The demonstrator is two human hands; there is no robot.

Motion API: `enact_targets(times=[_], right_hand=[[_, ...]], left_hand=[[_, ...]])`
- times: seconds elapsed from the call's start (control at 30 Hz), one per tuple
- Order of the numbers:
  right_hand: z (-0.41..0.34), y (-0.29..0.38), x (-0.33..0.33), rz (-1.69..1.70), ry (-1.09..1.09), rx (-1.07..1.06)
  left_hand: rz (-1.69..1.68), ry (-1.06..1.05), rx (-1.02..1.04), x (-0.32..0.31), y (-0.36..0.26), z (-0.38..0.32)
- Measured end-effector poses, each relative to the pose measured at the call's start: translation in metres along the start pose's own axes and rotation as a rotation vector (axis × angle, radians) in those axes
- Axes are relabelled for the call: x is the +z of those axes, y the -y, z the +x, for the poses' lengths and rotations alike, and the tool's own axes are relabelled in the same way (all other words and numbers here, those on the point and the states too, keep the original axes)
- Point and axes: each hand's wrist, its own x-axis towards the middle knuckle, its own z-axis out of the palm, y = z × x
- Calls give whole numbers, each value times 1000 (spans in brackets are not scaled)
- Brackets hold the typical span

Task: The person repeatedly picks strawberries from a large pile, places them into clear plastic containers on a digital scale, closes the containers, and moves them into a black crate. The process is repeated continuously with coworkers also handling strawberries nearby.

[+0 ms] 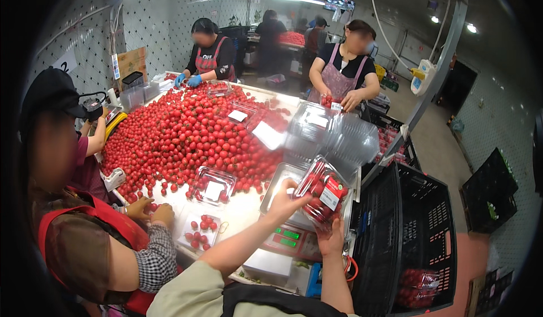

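Observation:
Both of my hands grip a clear plastic clamshell [324, 187] full of red cherry tomatoes, with a red and white label on its lid. My left hand [285, 202] holds its left side; my right hand [331, 236] supports its lower end. The box is held above a digital scale [292, 238] with a metal pan [275, 181] and lit green displays. Left of the scale, a closed tomato clamshell [213, 187] with a white label lies on the table. A large heap of cherry tomatoes [191, 126] covers much of the table beyond.
Stacked empty clamshells [339, 134] stand behind the scale. At right are black plastic crates [420, 232], one with packed tomatoes. A co-worker in a red apron [102, 228] handles tomatoes at left beside a white tray [197, 228]; other people work around the table. A metal post [437, 58] rises at right.

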Motion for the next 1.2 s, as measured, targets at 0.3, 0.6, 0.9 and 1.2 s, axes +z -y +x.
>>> enact_targets(times=[0.3,0.6,0.9,1.2], right_hand=[[-39,41,41,-300,257,-118],[-72,22,28,-148,186,-100],[-67,23,17,-147,60,-57],[-85,20,6,-74,-14,-99]], left_hand=[[-368,384,-51,-26,-38,-55],[-669,366,-56,-38,18,-83],[-674,290,-148,-23,14,-89],[-533,267,-179,-15,20,-102]])
